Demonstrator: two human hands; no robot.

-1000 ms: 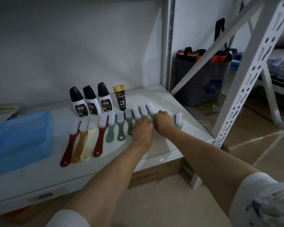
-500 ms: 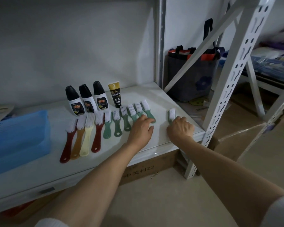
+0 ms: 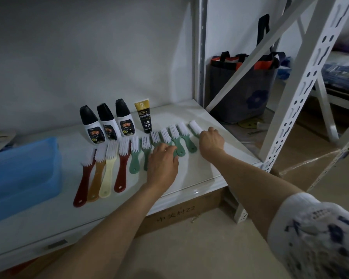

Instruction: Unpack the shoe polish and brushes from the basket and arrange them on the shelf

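Note:
On the white shelf stand three white polish bottles with black caps and a black-and-gold tube. In front lies a row of brushes: long red, orange and cream ones, then several short green ones. My right hand is closed on the rightmost green brush, whose handle it hides. My left hand rests flat, fingers spread, on the handles of the middle green brushes. The blue basket sits at the left.
A white perforated upright and diagonal brace rise right of the shelf corner. A dark tote bag with orange trim stands behind them on the floor. A cardboard box lies under the shelf.
My right hand took the lone green brush from the shelf's right edge and brought it left, up beside the row. My left hand stays on the green handles.

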